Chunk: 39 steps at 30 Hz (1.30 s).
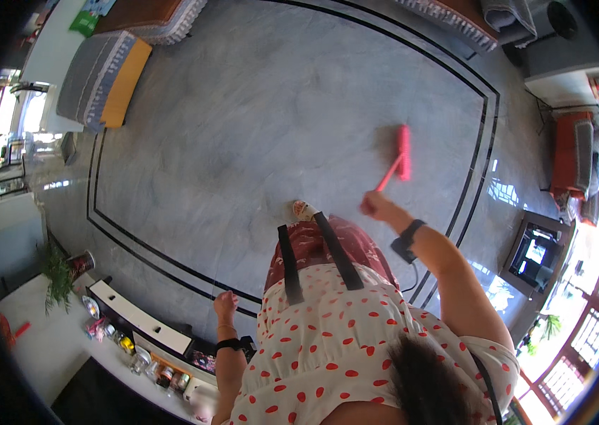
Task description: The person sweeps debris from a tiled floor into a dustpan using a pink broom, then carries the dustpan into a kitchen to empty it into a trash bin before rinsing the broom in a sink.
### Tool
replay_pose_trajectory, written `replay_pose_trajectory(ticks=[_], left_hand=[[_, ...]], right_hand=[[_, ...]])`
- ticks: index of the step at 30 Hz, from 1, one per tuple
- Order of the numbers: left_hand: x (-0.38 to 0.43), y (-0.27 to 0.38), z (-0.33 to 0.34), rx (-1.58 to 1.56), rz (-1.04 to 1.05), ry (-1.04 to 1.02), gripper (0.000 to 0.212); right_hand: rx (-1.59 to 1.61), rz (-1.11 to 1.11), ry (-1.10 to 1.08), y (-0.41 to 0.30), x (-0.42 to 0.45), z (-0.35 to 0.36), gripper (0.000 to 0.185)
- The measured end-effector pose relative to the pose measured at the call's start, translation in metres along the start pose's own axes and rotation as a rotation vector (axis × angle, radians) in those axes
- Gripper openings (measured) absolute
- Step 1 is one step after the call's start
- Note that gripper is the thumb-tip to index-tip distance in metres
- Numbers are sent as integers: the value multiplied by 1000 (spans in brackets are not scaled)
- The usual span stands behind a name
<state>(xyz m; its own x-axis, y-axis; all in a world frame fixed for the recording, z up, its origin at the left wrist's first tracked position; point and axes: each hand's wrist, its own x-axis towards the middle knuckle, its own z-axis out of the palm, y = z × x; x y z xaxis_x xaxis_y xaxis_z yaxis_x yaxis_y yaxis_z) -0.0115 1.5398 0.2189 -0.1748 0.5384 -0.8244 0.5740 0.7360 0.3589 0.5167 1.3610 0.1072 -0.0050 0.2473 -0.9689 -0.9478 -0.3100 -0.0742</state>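
Note:
My right hand grips the handle of a pink broom, out in front and to the right of my body. Its long head is down by the grey polished floor, with bristles towards the right. Whatever length of handle lies past my fist is hidden. My left hand hangs at my side with curled fingers, and I see nothing in it. Below me one shoe pokes out from under red patterned clothing.
Black double lines border the floor. A cloth-covered bench stands at upper left. At lower left, a white counter carries jars and a potted plant. On the right are a dark-framed cabinet and an orange-covered seat.

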Motion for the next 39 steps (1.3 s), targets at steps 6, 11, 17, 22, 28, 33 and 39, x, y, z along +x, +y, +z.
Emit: replay_pose_trajectory(ticks=[6,11,17,22,28,33,39], left_hand=[[-26,-25,16,-36,-249,10,21],[-19,-19,44,-6,-133,-31,21],[1,12,52,-263,-54,121,16],[-16,12,72,-421,-144,218,16],[-87,65,143,-440,-352,252,19],[-136,28,193,-588,-428,327,22],[-208,12,271,-834,-729,464,18]], right_hand=[[-572,96,-129,70,-109,215,18],[-456,434,-504,17,-36,261,14],[-756,82,-481,-68,-46,279,13],[-743,-99,-303,-153,-109,253,9],[-528,21,-31,-255,-112,265,13],[-632,4,37,-282,-16,316,9],[-1043,389,-207,-123,-27,373,10]])
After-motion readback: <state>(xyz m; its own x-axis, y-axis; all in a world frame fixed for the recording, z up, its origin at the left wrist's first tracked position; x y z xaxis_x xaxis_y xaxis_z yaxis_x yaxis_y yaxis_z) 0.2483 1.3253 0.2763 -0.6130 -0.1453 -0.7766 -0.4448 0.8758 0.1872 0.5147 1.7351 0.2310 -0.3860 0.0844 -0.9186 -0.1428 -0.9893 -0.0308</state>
